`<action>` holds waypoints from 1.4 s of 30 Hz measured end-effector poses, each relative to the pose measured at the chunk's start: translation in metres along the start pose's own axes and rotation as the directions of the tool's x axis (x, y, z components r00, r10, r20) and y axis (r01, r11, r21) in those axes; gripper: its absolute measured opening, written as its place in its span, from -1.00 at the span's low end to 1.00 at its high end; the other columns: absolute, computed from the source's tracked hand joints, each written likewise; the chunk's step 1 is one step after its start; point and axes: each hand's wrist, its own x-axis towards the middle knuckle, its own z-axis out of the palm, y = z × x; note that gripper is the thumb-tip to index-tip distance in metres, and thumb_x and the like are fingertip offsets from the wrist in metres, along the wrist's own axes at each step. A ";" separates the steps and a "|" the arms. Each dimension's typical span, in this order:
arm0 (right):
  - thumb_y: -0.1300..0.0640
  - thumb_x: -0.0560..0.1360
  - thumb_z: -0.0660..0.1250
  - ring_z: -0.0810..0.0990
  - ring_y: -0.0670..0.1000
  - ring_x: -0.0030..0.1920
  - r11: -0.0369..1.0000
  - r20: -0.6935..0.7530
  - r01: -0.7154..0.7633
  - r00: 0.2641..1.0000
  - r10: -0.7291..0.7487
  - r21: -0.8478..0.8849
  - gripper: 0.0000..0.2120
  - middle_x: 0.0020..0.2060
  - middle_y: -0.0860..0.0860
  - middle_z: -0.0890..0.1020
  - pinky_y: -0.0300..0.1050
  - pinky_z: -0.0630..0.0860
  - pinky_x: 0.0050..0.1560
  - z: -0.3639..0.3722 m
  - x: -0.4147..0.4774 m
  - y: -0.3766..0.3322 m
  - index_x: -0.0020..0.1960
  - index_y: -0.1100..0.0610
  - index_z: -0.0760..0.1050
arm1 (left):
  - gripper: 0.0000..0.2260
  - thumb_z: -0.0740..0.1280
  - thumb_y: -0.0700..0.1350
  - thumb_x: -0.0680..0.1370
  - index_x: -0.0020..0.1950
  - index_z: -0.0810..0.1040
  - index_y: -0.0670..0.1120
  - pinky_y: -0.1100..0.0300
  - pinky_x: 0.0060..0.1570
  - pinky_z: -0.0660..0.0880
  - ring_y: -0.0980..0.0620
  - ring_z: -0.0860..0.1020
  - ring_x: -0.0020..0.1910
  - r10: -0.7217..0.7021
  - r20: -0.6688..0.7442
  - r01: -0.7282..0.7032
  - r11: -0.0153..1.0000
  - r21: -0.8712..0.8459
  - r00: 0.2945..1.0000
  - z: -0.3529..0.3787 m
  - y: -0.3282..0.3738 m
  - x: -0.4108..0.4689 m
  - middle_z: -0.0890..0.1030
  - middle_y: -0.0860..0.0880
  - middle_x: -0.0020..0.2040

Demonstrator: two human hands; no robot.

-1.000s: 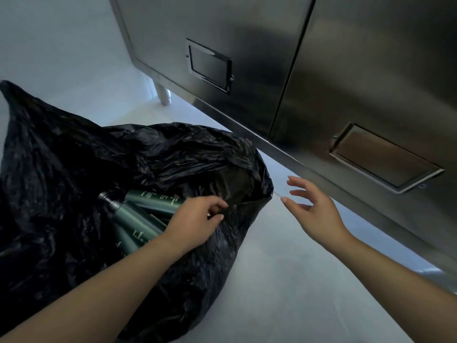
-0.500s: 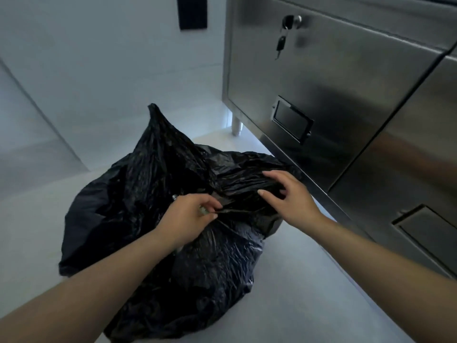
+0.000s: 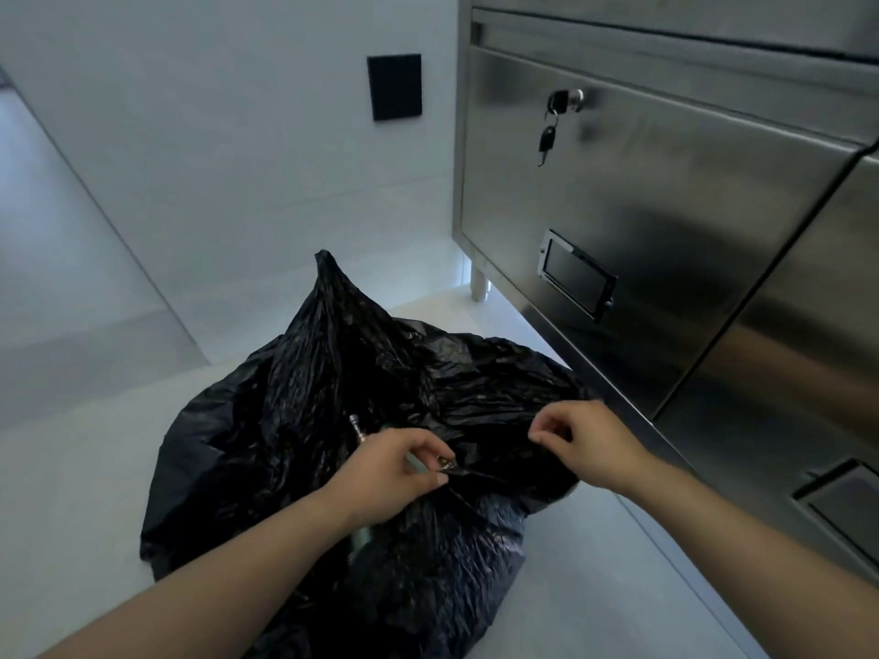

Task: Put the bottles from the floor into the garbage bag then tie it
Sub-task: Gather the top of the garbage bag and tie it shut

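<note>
A black garbage bag (image 3: 295,459) lies crumpled on the pale floor in the lower middle of the head view. My left hand (image 3: 385,473) pinches a fold of the bag's rim near its opening. Just above that hand, the grey pump top of a bottle (image 3: 357,428) pokes out of the bag, and a sliver of green bottle body shows beside my fingers. My right hand (image 3: 590,444) pinches the bag's rim on the right side, fingers curled over the plastic. The rest of the bottles are hidden inside.
A stainless steel cabinet (image 3: 666,240) with recessed handles and a key in its lock (image 3: 561,104) stands close on the right, on a short leg (image 3: 478,283). A white wall with a black panel (image 3: 394,86) is behind. Pale floor (image 3: 594,587) surrounds the bag.
My right hand went from hovering open beside the bag to gripping its rim. The green bottles that showed in the opening are now mostly covered. The view has tilted upward.
</note>
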 end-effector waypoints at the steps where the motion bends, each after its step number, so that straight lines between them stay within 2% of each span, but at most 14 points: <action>1: 0.08 0.47 0.37 0.55 -0.20 -0.22 1.000 -0.038 0.005 0.999 -0.003 0.029 -0.86 -0.26 -0.17 0.61 -0.37 0.42 -0.21 -0.002 0.000 -0.001 -0.22 -0.12 0.53 | -0.85 0.43 -0.11 0.48 0.03 0.61 0.03 0.29 -0.16 0.51 0.20 0.54 -0.32 -0.001 0.010 0.002 1.000 -0.007 1.000 0.000 0.003 0.004 0.61 0.08 -0.17; 3: 0.06 0.46 0.38 0.56 -0.11 -0.12 0.999 -0.029 0.052 0.998 -0.052 -0.007 -0.96 -0.15 -0.11 0.60 -0.22 0.47 -0.08 -0.003 0.002 -0.003 -0.10 -0.05 0.55 | -0.85 0.41 -0.14 0.48 0.03 0.61 0.03 0.28 -0.15 0.51 0.16 0.55 -0.30 0.004 0.008 -0.004 1.000 -0.017 1.000 0.001 0.006 0.009 0.60 0.09 -0.19; 7: -0.07 0.49 0.31 0.50 0.01 0.17 0.975 0.139 0.015 0.990 0.016 -0.220 -0.59 0.18 -0.02 0.55 -0.13 0.43 0.15 0.014 0.004 0.002 0.29 0.04 0.43 | -0.87 0.41 -0.10 0.49 -0.05 0.59 0.13 0.41 -0.24 0.46 0.26 0.55 -0.33 0.041 0.021 -0.040 0.999 -0.012 0.999 0.008 0.004 0.011 0.60 0.13 -0.24; 11: -0.04 0.49 0.33 0.55 0.01 0.09 0.948 0.237 -0.011 0.967 0.091 -0.318 -0.68 0.08 -0.03 0.62 -0.11 0.49 0.04 0.018 0.009 0.012 0.20 0.03 0.51 | -0.88 0.41 -0.13 0.48 -0.04 0.61 0.08 0.34 -0.28 0.48 0.25 0.52 -0.41 0.044 0.030 -0.041 0.995 -0.086 0.999 0.008 -0.006 0.009 0.60 0.11 -0.25; 13: 0.02 0.46 0.39 0.58 -0.03 0.01 0.976 0.229 -0.021 0.971 0.071 -0.216 -0.80 -0.02 -0.04 0.65 -0.20 0.47 0.00 0.012 0.013 0.013 0.06 0.05 0.60 | -0.87 0.42 -0.13 0.48 -0.01 0.61 0.06 0.27 -0.24 0.52 0.24 0.53 -0.38 0.032 0.050 -0.027 0.995 -0.097 0.998 0.006 -0.009 0.005 0.60 0.10 -0.23; 15: 0.06 0.44 0.42 0.58 -0.14 -0.06 0.999 0.088 -0.035 0.995 0.039 -0.038 -0.90 -0.10 -0.10 0.66 -0.31 0.43 -0.02 0.001 0.015 0.007 -0.05 0.02 0.63 | -0.84 0.44 -0.07 0.46 0.02 0.60 0.11 0.24 -0.13 0.54 0.24 0.56 -0.25 0.040 0.043 -0.036 0.993 -0.108 0.998 0.003 -0.011 0.003 0.61 0.09 -0.14; 18: 0.08 0.41 0.45 0.58 -0.30 -0.16 0.976 -0.152 0.030 0.988 0.003 0.216 -0.91 -0.21 -0.22 0.66 -0.44 0.45 -0.08 -0.022 0.019 -0.017 -0.17 -0.12 0.61 | -0.76 0.45 0.03 0.43 0.05 0.53 0.23 0.34 -0.04 0.47 0.33 0.50 -0.02 0.054 -0.143 -0.078 0.983 -0.165 0.988 -0.013 -0.007 0.007 0.55 0.11 0.06; 22: 0.11 0.38 0.47 0.61 -0.28 -0.18 0.907 -0.248 0.154 0.967 -0.056 0.392 -0.83 -0.25 -0.25 0.68 -0.44 0.48 -0.12 -0.038 0.021 -0.053 -0.20 -0.18 0.60 | -0.46 0.39 0.21 0.38 0.33 0.37 0.23 0.20 0.12 0.44 0.24 0.38 0.24 -0.019 -0.358 -0.079 0.963 -0.259 0.934 -0.043 0.008 0.018 0.38 0.19 0.32; 25: 0.19 0.39 0.46 0.63 -0.22 -0.21 0.859 -0.248 0.194 0.965 -0.081 0.474 -0.85 -0.27 -0.14 0.69 -0.42 0.48 -0.14 -0.035 0.020 -0.069 -0.17 -0.06 0.62 | -0.18 0.31 0.39 0.24 0.46 0.18 0.25 0.11 0.30 0.33 0.14 0.28 0.38 -0.093 -0.327 -0.017 0.947 -0.320 0.941 -0.053 0.017 0.022 0.28 0.17 0.43; 28: 0.24 0.39 0.45 0.64 -0.19 -0.20 0.844 -0.240 0.195 0.967 -0.081 0.500 -0.88 -0.26 -0.11 0.68 -0.38 0.50 -0.11 -0.032 0.017 -0.073 -0.15 0.03 0.63 | -0.13 0.25 0.45 0.20 0.48 0.16 0.22 0.10 0.32 0.26 0.04 0.25 0.44 -0.185 -0.203 0.090 0.911 -0.401 0.962 -0.046 0.020 0.024 0.26 0.07 0.49; 32: 0.24 0.39 0.45 0.65 -0.17 -0.20 0.832 -0.217 0.198 0.972 -0.096 0.518 -0.84 -0.26 -0.14 0.70 -0.38 0.50 -0.12 -0.028 0.010 -0.075 -0.18 -0.02 0.64 | -0.24 0.23 0.42 0.33 0.46 0.25 0.12 0.13 0.15 0.35 0.16 0.44 0.20 -0.288 -0.123 0.175 0.813 -0.556 0.950 -0.035 0.026 0.032 0.43 0.11 0.31; 37: 0.20 0.40 0.45 0.65 -0.14 -0.15 0.857 -0.189 0.167 0.979 -0.083 0.488 -0.83 -0.21 -0.13 0.69 -0.30 0.52 -0.07 -0.028 0.003 -0.071 -0.16 -0.09 0.63 | -0.61 0.41 0.05 0.46 0.26 0.49 0.00 0.25 -0.07 0.47 0.12 0.56 0.00 -0.261 -0.183 0.125 0.833 -0.538 0.948 -0.018 0.028 0.043 0.53 0.02 0.01; 40: 0.15 0.37 0.48 0.59 -0.13 0.02 0.903 -0.117 0.085 0.992 -0.039 0.421 -0.66 -0.02 -0.12 0.63 -0.21 0.51 0.09 -0.030 0.000 -0.062 0.10 -0.09 0.55 | -0.81 0.42 -0.17 0.48 0.07 0.58 0.01 0.41 -0.41 0.39 0.27 0.47 -0.47 -0.173 -0.294 0.009 0.874 -0.486 0.940 -0.017 0.030 0.042 0.52 0.10 -0.22; 42: 0.13 0.37 0.49 0.47 -0.16 0.20 0.904 0.039 0.014 0.999 -0.034 0.428 -0.40 0.20 -0.13 0.50 -0.23 0.46 0.18 -0.025 -0.001 -0.062 0.34 -0.07 0.36 | -0.82 0.42 -0.20 0.47 -0.01 0.60 0.05 0.37 -0.43 0.37 0.21 0.40 -0.51 -0.142 -0.324 -0.027 0.884 -0.467 0.935 -0.021 0.031 0.040 0.52 0.10 -0.26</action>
